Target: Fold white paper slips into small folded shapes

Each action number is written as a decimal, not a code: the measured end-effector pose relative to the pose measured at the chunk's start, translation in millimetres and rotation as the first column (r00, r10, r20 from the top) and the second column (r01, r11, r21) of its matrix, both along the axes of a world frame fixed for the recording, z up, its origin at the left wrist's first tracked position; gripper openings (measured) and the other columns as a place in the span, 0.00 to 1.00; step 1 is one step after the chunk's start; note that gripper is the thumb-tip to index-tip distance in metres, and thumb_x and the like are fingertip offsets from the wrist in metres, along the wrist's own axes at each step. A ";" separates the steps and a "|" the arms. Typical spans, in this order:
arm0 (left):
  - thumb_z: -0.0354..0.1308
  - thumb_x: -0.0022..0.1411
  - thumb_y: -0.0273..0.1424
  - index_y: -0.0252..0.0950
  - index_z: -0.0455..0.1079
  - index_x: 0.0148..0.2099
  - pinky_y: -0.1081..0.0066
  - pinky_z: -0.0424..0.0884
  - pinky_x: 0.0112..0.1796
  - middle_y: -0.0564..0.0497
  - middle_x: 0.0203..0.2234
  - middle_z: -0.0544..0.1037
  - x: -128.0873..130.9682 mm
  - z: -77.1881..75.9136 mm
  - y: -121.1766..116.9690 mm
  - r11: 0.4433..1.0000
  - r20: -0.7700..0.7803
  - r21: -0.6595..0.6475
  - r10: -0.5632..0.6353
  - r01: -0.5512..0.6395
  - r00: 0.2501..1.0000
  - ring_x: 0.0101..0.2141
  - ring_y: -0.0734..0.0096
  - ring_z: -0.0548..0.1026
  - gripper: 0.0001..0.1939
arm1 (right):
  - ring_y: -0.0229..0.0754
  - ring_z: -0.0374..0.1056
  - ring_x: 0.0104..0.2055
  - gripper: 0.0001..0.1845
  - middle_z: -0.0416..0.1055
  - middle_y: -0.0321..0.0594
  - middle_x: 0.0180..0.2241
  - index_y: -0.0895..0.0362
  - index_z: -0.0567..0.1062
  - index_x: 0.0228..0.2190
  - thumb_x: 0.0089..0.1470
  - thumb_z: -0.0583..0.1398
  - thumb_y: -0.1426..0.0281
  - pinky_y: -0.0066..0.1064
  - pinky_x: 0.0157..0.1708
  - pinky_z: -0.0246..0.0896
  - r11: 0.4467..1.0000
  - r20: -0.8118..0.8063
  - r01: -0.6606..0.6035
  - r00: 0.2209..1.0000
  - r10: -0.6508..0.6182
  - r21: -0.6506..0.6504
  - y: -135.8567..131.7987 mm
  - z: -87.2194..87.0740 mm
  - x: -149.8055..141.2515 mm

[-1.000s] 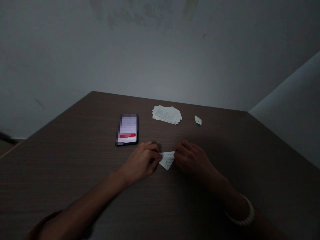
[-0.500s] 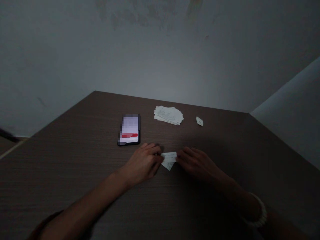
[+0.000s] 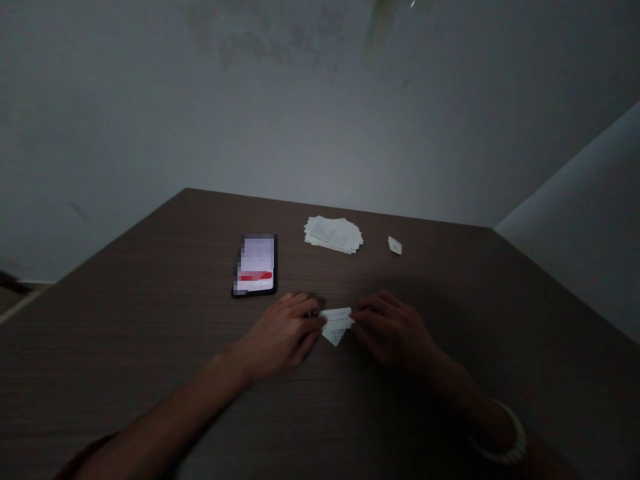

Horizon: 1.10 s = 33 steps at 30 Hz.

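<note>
A small folded piece of printed paper lies on the brown table between my hands, with a straight band along its far side and a point facing me. My left hand pinches its left end, fingertips closed on the edge. At the opposite end, the bent fingers of my right hand grip the right edge. My fingertips cover both ends of the paper. A white beaded bracelet circles my right wrist.
A phone with a lit screen lies beyond my left hand. Behind the folded paper sits a stack of printed paper slips. One small folded paper piece rests to its right. The table meets a grey wall.
The view has shifted slightly. My right fingers have drawn back a little toward the paper's right edge, showing more of that corner. Both hands stay on the paper.
</note>
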<state>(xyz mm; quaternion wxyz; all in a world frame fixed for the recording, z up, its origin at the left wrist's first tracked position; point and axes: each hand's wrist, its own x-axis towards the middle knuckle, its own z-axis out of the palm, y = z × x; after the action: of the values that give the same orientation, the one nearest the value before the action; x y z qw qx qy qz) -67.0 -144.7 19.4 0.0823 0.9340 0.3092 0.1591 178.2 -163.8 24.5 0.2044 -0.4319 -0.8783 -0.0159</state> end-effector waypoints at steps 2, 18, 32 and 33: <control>0.51 0.64 0.25 0.37 0.74 0.44 0.63 0.63 0.38 0.47 0.36 0.72 -0.6 -2.0 0.7 1.000 0.024 -0.008 0.004 -0.004 1.000 0.38 0.61 0.69 0.11 | 0.45 0.64 0.40 0.08 0.73 0.45 0.40 0.57 0.76 0.39 0.59 0.58 0.70 0.37 0.39 0.64 0.992 0.009 -0.113 0.993 0.114 -0.058 2.4 -0.4 -3.7; 0.54 0.61 0.24 0.37 0.74 0.42 0.59 0.68 0.42 0.48 0.35 0.78 1.5 -17.1 13.6 0.988 0.252 -0.137 0.103 -0.070 0.962 0.39 0.63 0.73 0.09 | 0.40 0.70 0.37 0.12 0.76 0.40 0.35 0.56 0.77 0.41 0.53 0.61 0.77 0.31 0.36 0.64 0.958 -0.197 -0.127 0.977 0.076 -0.258 25.2 -13.2 5.5; 0.56 0.60 0.23 0.36 0.74 0.43 0.59 0.69 0.44 0.47 0.37 0.78 2.5 -19.2 14.6 0.984 0.249 -0.161 0.121 -0.082 0.961 0.41 0.61 0.73 0.10 | 0.41 0.67 0.37 0.05 0.74 0.40 0.33 0.56 0.76 0.30 0.56 0.60 0.74 0.30 0.33 0.60 0.961 0.199 -0.180 0.955 0.222 -0.208 44.9 5.8 1.8; 0.56 0.60 0.23 0.36 0.74 0.43 0.59 0.69 0.43 0.48 0.36 0.78 2.5 -19.2 14.6 0.985 0.247 -0.156 0.116 -0.079 0.962 0.41 0.61 0.73 0.10 | 0.41 0.67 0.38 0.04 0.74 0.40 0.34 0.56 0.76 0.30 0.56 0.61 0.74 0.30 0.33 0.60 0.961 0.207 -0.187 0.951 0.229 -0.204 44.8 6.3 2.2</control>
<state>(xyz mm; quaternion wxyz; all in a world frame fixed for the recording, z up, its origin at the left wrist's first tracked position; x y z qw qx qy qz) -64.5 -130.1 0.2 0.1810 0.8809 0.3524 0.2588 180.4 -119.0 30.7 0.0623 -0.3489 -0.9344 0.0367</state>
